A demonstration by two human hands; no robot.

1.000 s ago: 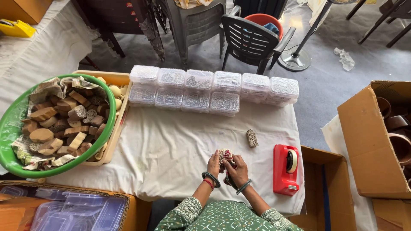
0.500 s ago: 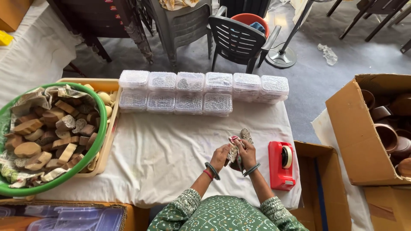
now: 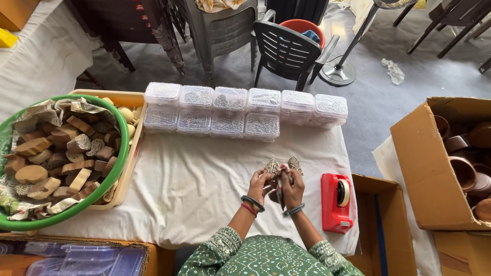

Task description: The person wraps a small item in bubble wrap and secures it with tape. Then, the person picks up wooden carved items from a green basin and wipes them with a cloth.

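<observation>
My left hand (image 3: 260, 185) and my right hand (image 3: 293, 188) are together over the white cloth of the table (image 3: 194, 189), near its front edge. Between them they grip a small carved wooden block (image 3: 272, 166), with its patterned face pointing up and away. A second carved block (image 3: 295, 164) shows just behind my right hand's fingers; I cannot tell whether it lies on the cloth or is held. Both wrists wear bangles.
Clear lidded plastic boxes (image 3: 230, 110) stand in two rows at the table's far edge. A green basket (image 3: 110, 194) of wooden blocks sits left, over a beige tray (image 3: 134, 99). A red tape dispenser (image 3: 335, 202) lies right of my hands. Cardboard boxes (image 3: 424, 168) stand right.
My hands have moved forward and to the right with the block, from clear of the second block to right beside it. The view has shifted slightly.
</observation>
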